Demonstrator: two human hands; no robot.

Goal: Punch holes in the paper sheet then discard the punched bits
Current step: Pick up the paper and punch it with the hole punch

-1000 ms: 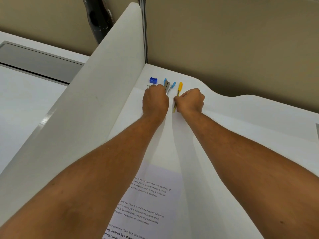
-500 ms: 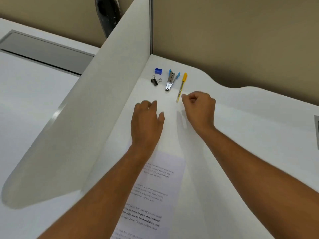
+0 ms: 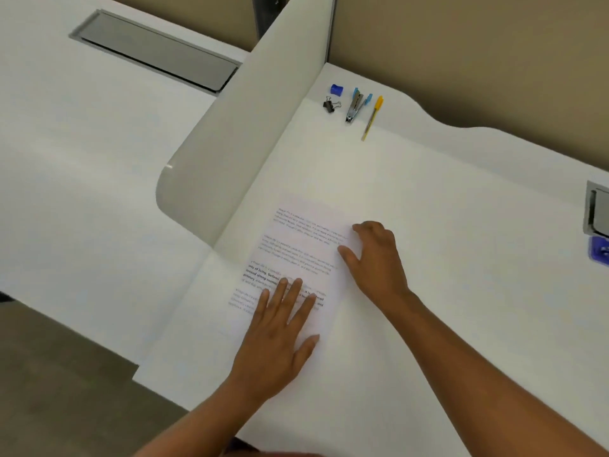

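Lying under flat left hand (image 3: 280, 338): paper sheet (image 3: 296, 258); right hand (image 3: 375, 258) fingers curled at its edge.

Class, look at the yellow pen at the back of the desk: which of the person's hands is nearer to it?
Right. The right hand rests at the paper sheet's right edge, well short of the yellow pen. The left hand lies flat on the sheet, farther away.

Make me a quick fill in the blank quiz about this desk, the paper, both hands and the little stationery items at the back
1. The left hand lies flat with spread fingers on the printed ____.
2. The right hand touches that sheet's ____ edge.
3. The pen at the back has a ____ cap.
4. The black binder clip lies just in front of a small ____ sharpener.

Missing words: paper sheet; right; yellow; blue
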